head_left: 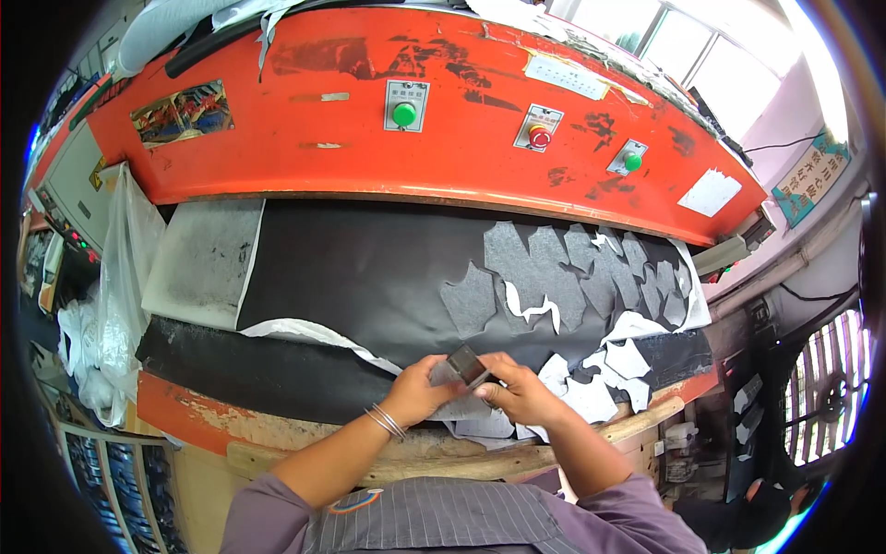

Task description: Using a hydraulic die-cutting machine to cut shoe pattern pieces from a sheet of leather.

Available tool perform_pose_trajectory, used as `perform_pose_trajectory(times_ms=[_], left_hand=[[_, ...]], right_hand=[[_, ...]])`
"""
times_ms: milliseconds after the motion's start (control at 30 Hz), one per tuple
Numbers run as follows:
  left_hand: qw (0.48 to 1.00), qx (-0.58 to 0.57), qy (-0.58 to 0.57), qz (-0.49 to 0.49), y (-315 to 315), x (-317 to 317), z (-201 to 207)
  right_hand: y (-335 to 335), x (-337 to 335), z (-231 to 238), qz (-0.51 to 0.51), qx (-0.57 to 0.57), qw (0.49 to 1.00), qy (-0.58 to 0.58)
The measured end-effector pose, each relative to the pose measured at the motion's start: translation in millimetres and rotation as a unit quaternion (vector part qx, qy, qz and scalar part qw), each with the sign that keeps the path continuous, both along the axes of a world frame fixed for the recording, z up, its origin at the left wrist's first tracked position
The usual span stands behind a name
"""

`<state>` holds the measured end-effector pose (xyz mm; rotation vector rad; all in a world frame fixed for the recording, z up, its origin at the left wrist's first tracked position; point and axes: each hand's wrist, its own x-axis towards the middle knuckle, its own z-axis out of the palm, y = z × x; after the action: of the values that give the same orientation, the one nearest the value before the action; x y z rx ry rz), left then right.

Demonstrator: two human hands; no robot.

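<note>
My left hand (pixel 417 391) and my right hand (pixel 522 391) come together over the near edge of the work bed. Between them they grip a small dark block (pixel 466 364) with square edges, perhaps a cutting die. Right fingers close on its right side; the left thumb and fingers curl round its left, where a blurred grey part shows. Under and beyond the hands spreads a black sheet (pixel 360 268) with a white underside, its near edge curled up. Grey shaped cut-outs (pixel 475 300) show in its right part. Several pale cut pieces (pixel 586 399) lie beside my right hand.
Across the far side stands the orange press beam (pixel 305 111), with a green button (pixel 404 114), a red button (pixel 539 137) and another green one (pixel 632 162). A clear plastic bag (pixel 125 268) hangs at the left. A wooden rail (pixel 628 427) runs along the near edge.
</note>
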<state>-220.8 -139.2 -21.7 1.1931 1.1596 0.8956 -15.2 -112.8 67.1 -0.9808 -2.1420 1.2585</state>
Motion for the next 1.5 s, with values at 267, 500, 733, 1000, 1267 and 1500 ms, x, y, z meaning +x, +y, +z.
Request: perform_pose_trajectory(times_ms=[267,500,733,1000,1267,1500], left_hand=[[0.895,0.123,0.301,-0.307,-23,-35,33],[0.897,0.226,0.374,0.064,84,-39,72],[0.857,0.221,0.44,0.148,155,-2,31],[0.82,0.202,0.512,0.16,169,17,38],[0.838,0.252,0.449,0.183,176,6,20],[0.855,0.258,0.415,0.172,179,-1,21]], right_hand=[[163,-22,8,0.216,0.337,0.9,-0.17],[252,-45,2,0.325,0.516,0.723,-0.324],[243,-33,-19,0.182,0.484,0.826,-0.222],[212,-18,-72,-0.237,0.261,0.931,-0.097],[212,-24,-78,-0.262,0.245,0.93,-0.082],[213,-14,-76,-0.208,0.266,0.938,-0.082]])
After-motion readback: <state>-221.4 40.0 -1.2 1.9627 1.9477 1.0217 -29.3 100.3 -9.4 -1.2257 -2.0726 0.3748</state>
